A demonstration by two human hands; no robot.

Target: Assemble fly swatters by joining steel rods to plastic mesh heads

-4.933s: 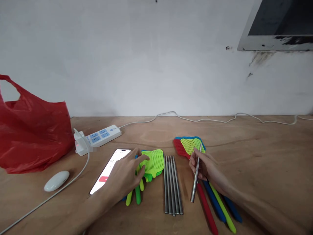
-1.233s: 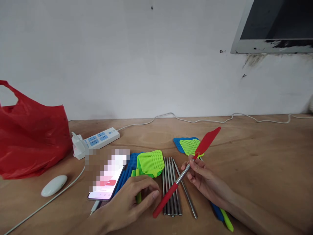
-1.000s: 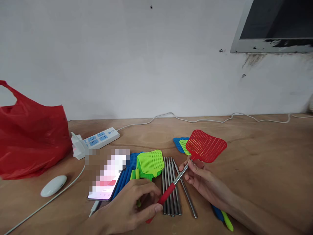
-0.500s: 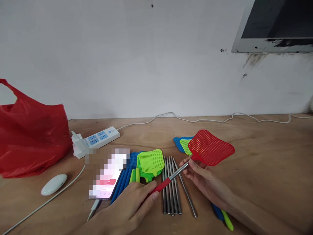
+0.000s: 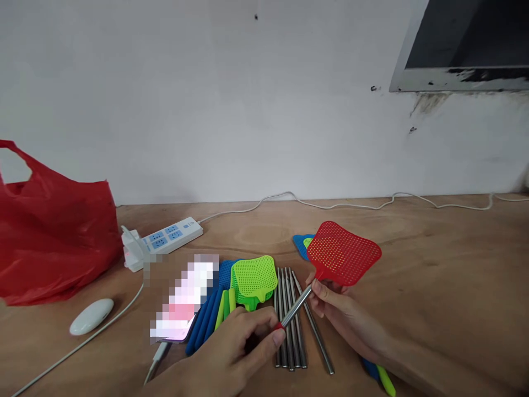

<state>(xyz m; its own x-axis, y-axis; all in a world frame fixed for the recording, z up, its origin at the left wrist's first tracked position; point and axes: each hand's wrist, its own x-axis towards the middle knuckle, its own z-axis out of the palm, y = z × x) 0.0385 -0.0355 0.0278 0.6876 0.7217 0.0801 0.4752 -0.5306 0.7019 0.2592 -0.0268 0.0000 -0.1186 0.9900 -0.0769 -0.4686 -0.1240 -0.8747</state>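
Above the wooden table I hold a red fly swatter [image 5: 343, 253] by both ends. My left hand [image 5: 239, 347] is closed round its red grip, which is almost hidden in the fist. The steel shaft is pinched just below the red mesh head by my right hand [image 5: 334, 306]. Under the shaft lie several loose steel rods [image 5: 289, 331]. A green mesh swatter head [image 5: 254, 278] rests on blue and green handles [image 5: 209, 314] beside my left hand. Behind the red head, blue and green swatter heads [image 5: 303, 243] peek out.
A phone [image 5: 182, 309] with a lit screen lies left of the handles. Further left are a white mouse [image 5: 91, 316], a white power strip [image 5: 163, 236] with cables and a red plastic bag [image 5: 53, 231]. Blue and green handle ends [image 5: 382, 377] show under my right forearm.
My right hand swapped a bare steel rod for the red swatter. My left hand left the green head and took the red grip, which has since slid deeper into the fist.
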